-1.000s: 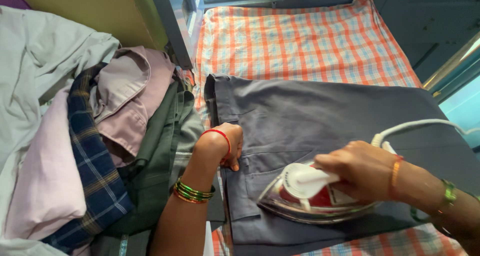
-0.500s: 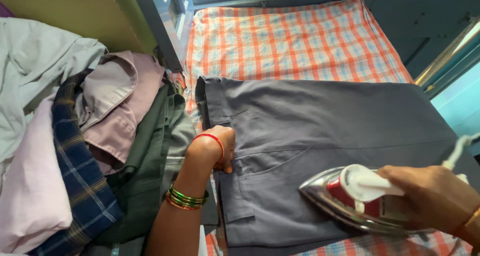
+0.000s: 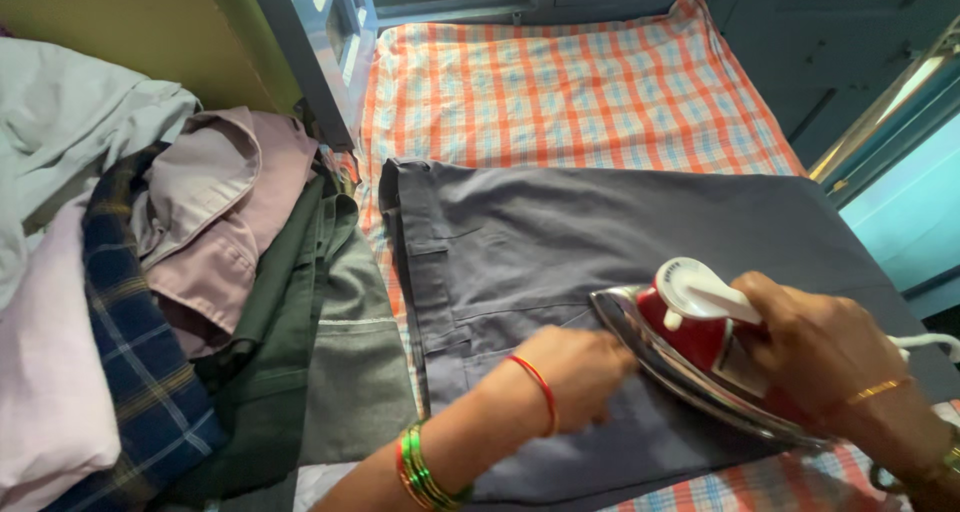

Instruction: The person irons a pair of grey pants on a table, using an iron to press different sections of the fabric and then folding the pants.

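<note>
Right hand (image 3: 830, 357), lower right of frame: grip closed round handle of red iron (image 3: 700, 357), soleplate flat on grey trousers (image 3: 600, 242). Left hand (image 3: 580, 367), bottom centre: open, holding nothing, palm pressing cloth flat just beside iron tip. Trousers spread mid-frame on checked cloth (image 3: 560, 82) covering surface. Clothes pile (image 3: 150, 292) at left.

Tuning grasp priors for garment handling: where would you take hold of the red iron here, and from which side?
Best by its handle, from above and from the heel end. The red iron lies soleplate down on the grey trousers, nose toward the waistband, so only the handle offers a safe grip. The right hand wraps it exactly so. The left hand presses the cloth just ahead of the nose; keep clear of that side.
</note>
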